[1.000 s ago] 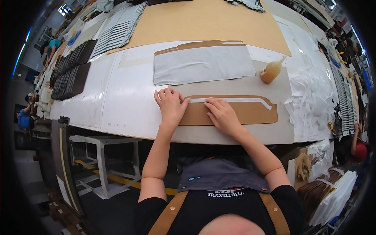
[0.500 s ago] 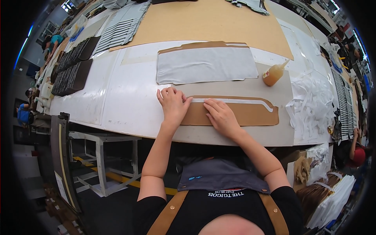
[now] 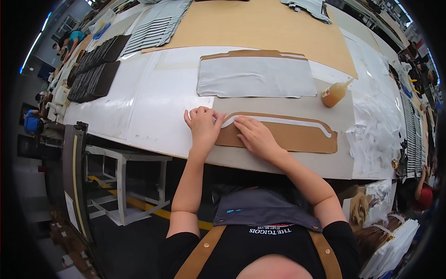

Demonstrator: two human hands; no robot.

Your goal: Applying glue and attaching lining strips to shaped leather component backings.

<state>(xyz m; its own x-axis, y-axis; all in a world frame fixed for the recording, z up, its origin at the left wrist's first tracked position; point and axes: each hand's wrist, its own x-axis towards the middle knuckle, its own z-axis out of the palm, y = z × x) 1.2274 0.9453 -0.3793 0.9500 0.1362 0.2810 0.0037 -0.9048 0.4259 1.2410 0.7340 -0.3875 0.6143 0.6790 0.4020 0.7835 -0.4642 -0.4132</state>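
A brown panel (image 3: 292, 139) with rounded corners lies flat in front of me. A narrow white strip (image 3: 290, 121) runs along its far edge and bends down at the right end. My left hand (image 3: 203, 128) is at the panel's left end, fingers curled, its thumb and fingertips closed on the strip's left end. My right hand (image 3: 255, 137) lies on the panel with its fingers stretched out, fingertips pressing the strip near the left bend. Beyond the panel lies a pale grey sheet piece (image 3: 255, 76) over a brown one.
A squeeze bottle of amber liquid (image 3: 333, 95) stands right of the grey piece. Loose white strips (image 3: 376, 139) are heaped at the right. Dark stacked pieces (image 3: 95, 76) sit at the left, and a large tan sheet (image 3: 260, 28) covers the table's far part.
My right hand has slid left along the strip, towards my left hand. The strip's left part now curves down along the panel's corner. The whole view has shifted slightly.
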